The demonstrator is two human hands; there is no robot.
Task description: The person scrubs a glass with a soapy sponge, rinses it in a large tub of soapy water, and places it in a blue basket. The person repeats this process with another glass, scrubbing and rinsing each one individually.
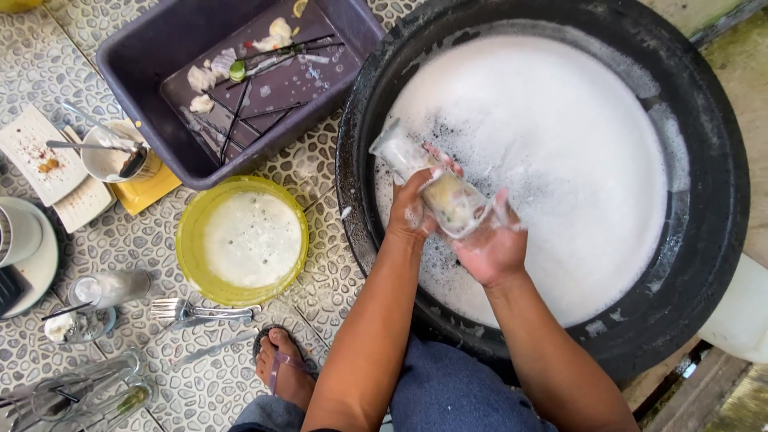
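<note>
A clear drinking glass (404, 154) lies tilted over a big black round tub (720, 200) full of white soap suds. My left hand (414, 206) grips the glass around its middle. My right hand (492, 244) is at the glass's open end, pressing a yellowish sponge (450, 200) into it. Both hands are wet and foamy.
A dark purple bin (144, 48) with chopsticks and food scraps sits at the upper left. Below it a yellow bowl (192, 240) holds foamy water. Forks (188, 310), glasses (108, 288), plates (36, 152) and a cup with a spoon (112, 156) lie on the pebble floor. My sandalled foot (284, 364) is near them.
</note>
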